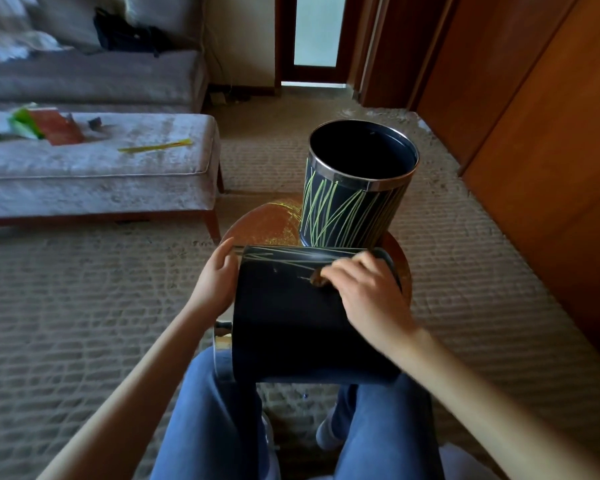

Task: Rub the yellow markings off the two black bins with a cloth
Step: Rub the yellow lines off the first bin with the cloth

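At lower centre the lying bin rests on its side across the person's lap, against the round tabletop. The left hand lays its fingers flat on the bin's left end. The right hand pinches a small brown cloth onto its streaked wall. The upright bin stands behind, heavily marked. Both look stiff, smooth, probably light and apt to roll, so brace them by the ends.

The upright bin fills the far right of the round desk, with no gap showing between it and the lying bin in front. The desk's bare left part lies open beyond the left hand. Open carpet spreads on both sides, bounded by the ottoman at far left and the wooden panels at right.
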Action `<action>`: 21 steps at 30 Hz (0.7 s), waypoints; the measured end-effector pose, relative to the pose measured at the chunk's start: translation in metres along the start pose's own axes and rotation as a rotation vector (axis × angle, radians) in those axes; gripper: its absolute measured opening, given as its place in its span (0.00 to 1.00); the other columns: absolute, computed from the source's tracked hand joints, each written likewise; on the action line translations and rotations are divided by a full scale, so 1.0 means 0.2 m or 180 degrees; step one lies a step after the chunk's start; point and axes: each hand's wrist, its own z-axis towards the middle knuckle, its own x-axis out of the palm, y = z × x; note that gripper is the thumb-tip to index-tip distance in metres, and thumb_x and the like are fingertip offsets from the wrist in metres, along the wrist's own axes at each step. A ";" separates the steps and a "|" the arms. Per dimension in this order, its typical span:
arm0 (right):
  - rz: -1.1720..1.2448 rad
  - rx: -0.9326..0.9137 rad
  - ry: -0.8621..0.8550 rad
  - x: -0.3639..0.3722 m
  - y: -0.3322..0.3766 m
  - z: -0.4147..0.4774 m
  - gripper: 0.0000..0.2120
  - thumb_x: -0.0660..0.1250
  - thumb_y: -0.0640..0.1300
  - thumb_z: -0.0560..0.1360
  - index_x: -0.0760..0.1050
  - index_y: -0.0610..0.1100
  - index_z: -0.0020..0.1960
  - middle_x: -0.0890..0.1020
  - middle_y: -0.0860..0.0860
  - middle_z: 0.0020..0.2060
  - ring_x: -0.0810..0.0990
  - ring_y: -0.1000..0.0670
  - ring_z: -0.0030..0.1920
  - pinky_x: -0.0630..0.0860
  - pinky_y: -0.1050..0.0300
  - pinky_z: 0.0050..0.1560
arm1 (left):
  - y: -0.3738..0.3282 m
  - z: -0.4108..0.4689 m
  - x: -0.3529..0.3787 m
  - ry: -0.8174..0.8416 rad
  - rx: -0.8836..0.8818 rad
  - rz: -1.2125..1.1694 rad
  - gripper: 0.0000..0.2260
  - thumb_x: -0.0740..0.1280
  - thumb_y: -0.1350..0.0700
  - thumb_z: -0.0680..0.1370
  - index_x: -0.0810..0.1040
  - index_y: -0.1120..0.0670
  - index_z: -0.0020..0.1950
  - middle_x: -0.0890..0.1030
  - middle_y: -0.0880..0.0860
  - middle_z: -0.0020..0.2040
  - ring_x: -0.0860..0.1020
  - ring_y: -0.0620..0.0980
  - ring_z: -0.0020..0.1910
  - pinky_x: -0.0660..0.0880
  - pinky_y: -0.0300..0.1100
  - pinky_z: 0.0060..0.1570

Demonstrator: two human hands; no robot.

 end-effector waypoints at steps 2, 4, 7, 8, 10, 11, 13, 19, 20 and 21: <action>0.0102 -0.0202 -0.0127 -0.03 0.08 -0.18 0.12 0.60 0.35 0.80 0.82 0.43 0.55 0.83 0.49 0.53 0.75 0.45 0.50 0.73 0.49 0.50 | 0.00 0.03 0.00 0.0040 -0.0039 -0.0052 0.27 0.58 0.42 0.72 0.72 0.43 0.72 0.82 0.51 0.63 0.81 0.51 0.60 0.75 0.63 0.65; 0.0094 -0.0540 -0.0144 -0.05 0.13 -0.31 0.14 0.58 0.38 0.82 0.83 0.43 0.54 0.83 0.48 0.54 0.76 0.45 0.50 0.73 0.49 0.51 | 0.03 0.05 -0.01 0.0022 -0.0044 -0.0101 0.26 0.59 0.41 0.72 0.72 0.40 0.71 0.78 0.49 0.69 0.76 0.50 0.68 0.70 0.58 0.71; 0.0084 -0.0580 -0.0199 -0.04 0.11 -0.24 0.12 0.61 0.36 0.80 0.83 0.44 0.54 0.83 0.49 0.53 0.77 0.45 0.48 0.73 0.49 0.47 | 0.06 0.04 0.00 0.0048 0.0022 -0.0176 0.25 0.59 0.40 0.74 0.72 0.39 0.71 0.76 0.47 0.71 0.72 0.49 0.72 0.66 0.57 0.74; 0.0079 -0.0419 -0.0213 -0.03 0.11 -0.16 0.12 0.61 0.35 0.79 0.83 0.44 0.53 0.83 0.49 0.52 0.77 0.44 0.47 0.73 0.50 0.45 | 0.06 0.02 0.00 0.0051 0.0047 -0.0206 0.25 0.60 0.39 0.74 0.72 0.38 0.71 0.76 0.47 0.72 0.72 0.49 0.73 0.65 0.57 0.74; 0.0006 -0.0082 -0.0142 0.01 0.09 0.01 0.13 0.65 0.30 0.73 0.83 0.43 0.50 0.83 0.49 0.48 0.76 0.43 0.44 0.73 0.49 0.43 | 0.05 -0.03 0.00 0.0027 0.0074 -0.0342 0.26 0.60 0.38 0.73 0.71 0.39 0.72 0.75 0.47 0.72 0.71 0.48 0.73 0.65 0.56 0.75; -0.0036 0.0041 -0.0068 0.03 0.08 0.09 0.14 0.67 0.28 0.70 0.83 0.43 0.48 0.83 0.49 0.45 0.76 0.42 0.43 0.73 0.49 0.42 | 0.05 -0.04 0.00 0.0018 0.0068 -0.0417 0.28 0.61 0.38 0.72 0.71 0.39 0.72 0.75 0.48 0.73 0.71 0.48 0.73 0.65 0.56 0.75; -0.0105 0.0174 0.0039 0.05 0.09 0.15 0.14 0.66 0.27 0.69 0.82 0.42 0.47 0.83 0.47 0.44 0.75 0.42 0.42 0.72 0.49 0.41 | 0.05 -0.06 0.00 0.0022 0.0071 -0.0467 0.29 0.61 0.37 0.71 0.70 0.40 0.72 0.74 0.48 0.73 0.71 0.48 0.73 0.65 0.56 0.75; 0.0145 -0.0493 -0.0192 -0.02 0.24 -0.20 0.15 0.57 0.36 0.82 0.83 0.43 0.55 0.83 0.49 0.52 0.75 0.45 0.48 0.71 0.49 0.48 | 0.03 0.00 0.00 0.0021 0.0029 -0.0550 0.29 0.62 0.38 0.70 0.72 0.41 0.71 0.76 0.49 0.72 0.72 0.49 0.72 0.65 0.55 0.75; 0.0151 -0.0697 -0.0164 -0.02 0.24 -0.24 0.15 0.57 0.37 0.83 0.83 0.43 0.56 0.83 0.48 0.53 0.75 0.45 0.49 0.72 0.50 0.48 | 0.03 -0.01 0.00 0.0037 0.0051 -0.0564 0.27 0.62 0.37 0.70 0.74 0.39 0.69 0.76 0.49 0.72 0.72 0.49 0.73 0.65 0.56 0.75; 0.0162 -0.0823 -0.0152 -0.01 0.23 -0.25 0.15 0.57 0.37 0.83 0.83 0.44 0.56 0.83 0.48 0.54 0.76 0.46 0.49 0.72 0.50 0.48 | 0.03 -0.02 0.00 0.0044 0.0060 -0.0573 0.23 0.62 0.37 0.71 0.75 0.35 0.66 0.75 0.49 0.72 0.72 0.49 0.73 0.65 0.56 0.75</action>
